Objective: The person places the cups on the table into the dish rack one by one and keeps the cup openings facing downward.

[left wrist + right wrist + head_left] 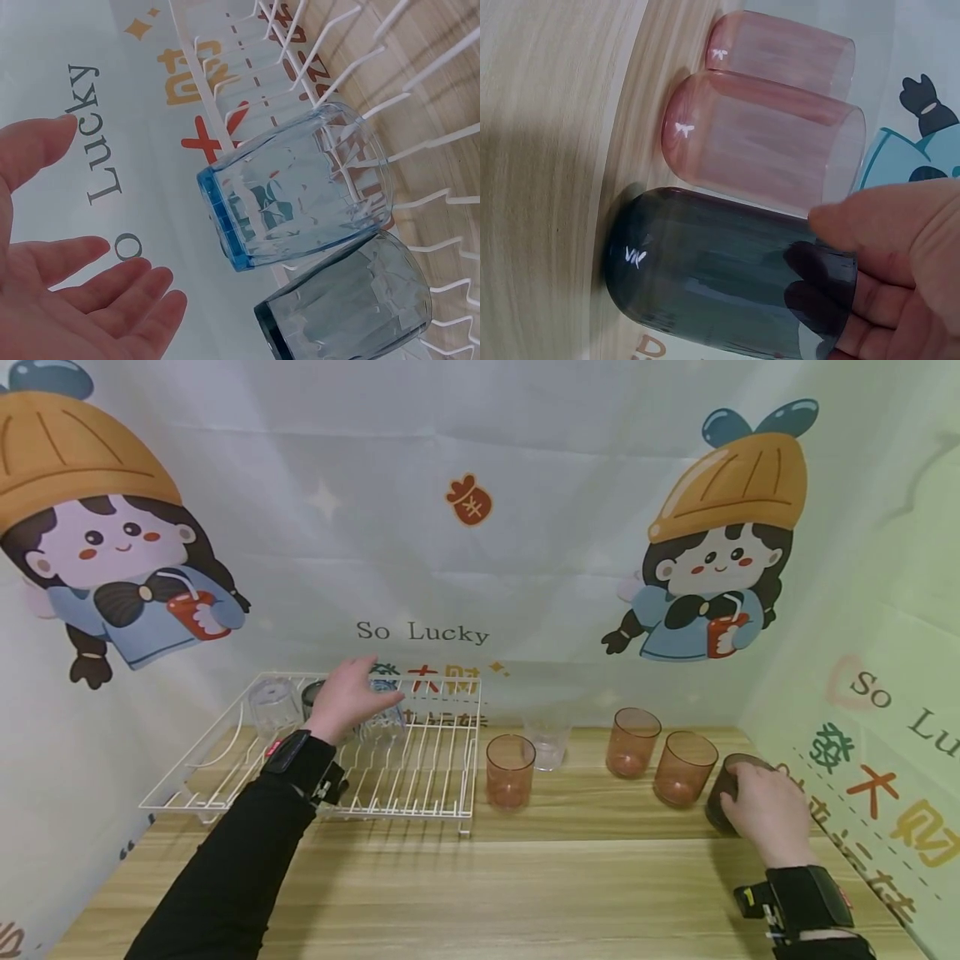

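My left hand (348,697) hovers over the back of a white wire dish rack (476,743), its fingers spread and nothing in them. Just beyond the fingertips, a blue-tinted glass (292,187) stands upside down on the rack beside a smoky grey glass (345,300). At the far right of the table, my right hand (772,814) pinches the rim of an upright dark glass (720,277). Two fingers show through its wall, with the thumb at the rim. Two pinkish-amber glasses (686,768) (765,142) stand beside the dark one.
Another clear glass (273,706) sits at the rack's back left. Right of the rack stand an amber glass (510,772) and a clear glass (550,752). A printed cloth (555,568) hangs behind the wooden table (525,893) and along its sides.
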